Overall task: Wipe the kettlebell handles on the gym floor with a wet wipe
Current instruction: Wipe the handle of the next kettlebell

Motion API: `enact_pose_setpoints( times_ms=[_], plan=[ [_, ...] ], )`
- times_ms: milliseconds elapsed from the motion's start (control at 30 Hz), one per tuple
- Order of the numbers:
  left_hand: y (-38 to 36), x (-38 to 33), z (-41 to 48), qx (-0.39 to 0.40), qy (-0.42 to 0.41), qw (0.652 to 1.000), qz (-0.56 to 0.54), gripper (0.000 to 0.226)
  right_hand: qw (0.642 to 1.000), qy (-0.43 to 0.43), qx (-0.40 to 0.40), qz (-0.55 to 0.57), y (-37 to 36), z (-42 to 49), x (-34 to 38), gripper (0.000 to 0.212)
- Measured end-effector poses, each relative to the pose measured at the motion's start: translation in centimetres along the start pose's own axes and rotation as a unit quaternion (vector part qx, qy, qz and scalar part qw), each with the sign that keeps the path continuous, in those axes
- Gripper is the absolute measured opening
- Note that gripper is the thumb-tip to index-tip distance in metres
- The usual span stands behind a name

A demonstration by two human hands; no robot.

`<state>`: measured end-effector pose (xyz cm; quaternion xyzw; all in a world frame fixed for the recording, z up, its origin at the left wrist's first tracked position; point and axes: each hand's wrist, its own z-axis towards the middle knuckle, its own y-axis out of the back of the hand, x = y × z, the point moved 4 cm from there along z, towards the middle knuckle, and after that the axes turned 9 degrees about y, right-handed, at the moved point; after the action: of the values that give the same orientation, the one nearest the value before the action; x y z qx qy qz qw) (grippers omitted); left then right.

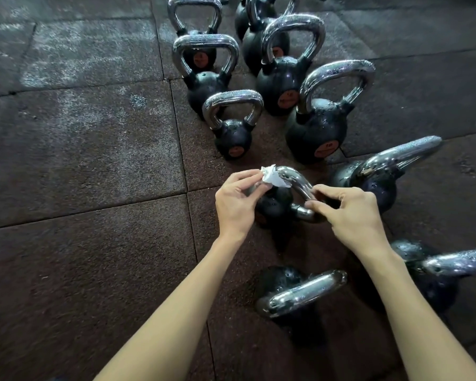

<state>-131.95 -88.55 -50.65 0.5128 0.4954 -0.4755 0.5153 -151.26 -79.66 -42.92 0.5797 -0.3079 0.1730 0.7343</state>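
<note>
A small black kettlebell (275, 204) with a chrome handle (297, 181) stands on the rubber floor between my hands. My left hand (235, 200) pinches a crumpled white wet wipe (274, 176) against the top left of that handle. My right hand (352, 213) grips the handle's right side near its base, fingers curled round it. Much of the kettlebell's body is hidden behind my hands.
Several more black kettlebells with chrome handles stand in two rows beyond, such as one (232, 125) just ahead and a larger one (322, 119) to its right. Others lie close at the right (382, 174), (445, 270) and near my forearms (297, 292). Dark rubber floor tiles (80, 160) spread to the left.
</note>
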Motion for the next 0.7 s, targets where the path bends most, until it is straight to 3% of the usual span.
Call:
enact_pose_setpoints(
  times_ms=[133,333,467,700],
  plan=[
    [0.5,0.3,0.7,-0.008,0.046,0.999,0.019,0.024,1.000,-0.012,-0.013,-0.001,-0.6,0.0,0.0,0.024],
    [0.3,-1.6,0.6,-0.003,0.036,0.999,0.034,0.028,0.999,-0.023,-0.018,0.016,-0.9,0.2,0.2,0.035],
    [0.3,-1.1,1.2,-0.012,0.077,0.996,0.038,0.028,0.999,-0.029,0.019,0.036,-0.8,0.9,0.6,0.028],
    [0.6,-1.7,0.2,-0.023,0.050,0.998,0.019,0.026,0.993,-0.050,0.028,0.108,-2.4,1.7,1.3,0.022]
  ],
)
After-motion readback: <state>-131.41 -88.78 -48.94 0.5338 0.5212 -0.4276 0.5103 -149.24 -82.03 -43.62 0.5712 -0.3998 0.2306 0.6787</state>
